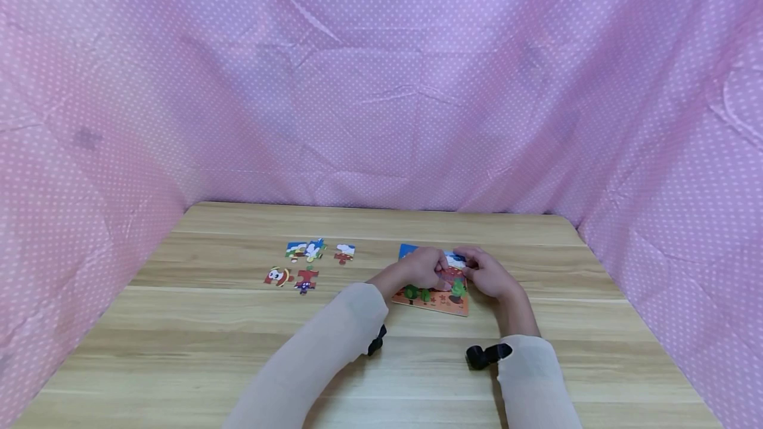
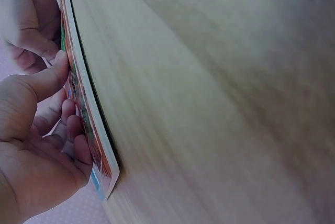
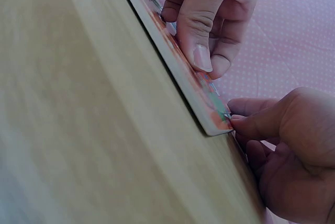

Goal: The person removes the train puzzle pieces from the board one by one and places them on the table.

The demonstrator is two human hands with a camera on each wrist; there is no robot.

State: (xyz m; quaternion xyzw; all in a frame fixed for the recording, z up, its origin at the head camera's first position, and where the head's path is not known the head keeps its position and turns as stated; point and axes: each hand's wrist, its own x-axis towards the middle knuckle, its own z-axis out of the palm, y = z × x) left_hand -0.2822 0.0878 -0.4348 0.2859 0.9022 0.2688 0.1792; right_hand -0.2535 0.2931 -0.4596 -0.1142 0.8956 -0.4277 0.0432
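A jigsaw puzzle board (image 1: 438,305) with a blue top and orange bottom lies on the wooden table. Over its middle, my left hand (image 1: 422,268) bends down, thumb and fingertips on either side of a reddish puzzle piece (image 1: 453,275) at the surface. The left wrist view shows the thumb stretched to the picture and the other fingers curled against it. At the board's right side, my right hand (image 1: 485,273) pinches the edge between thumb and index finger, as the right wrist view shows near a corner. Both hands hide much of the picture.
Left of the board lie loose puzzle pieces: two blue-and-white ones side by side (image 1: 305,250), a white-and-red one (image 1: 345,253), one with an owl-like face (image 1: 277,276), and a red-and-purple one (image 1: 306,281). A pink dotted curtain (image 1: 381,98) hangs around the table (image 1: 197,349).
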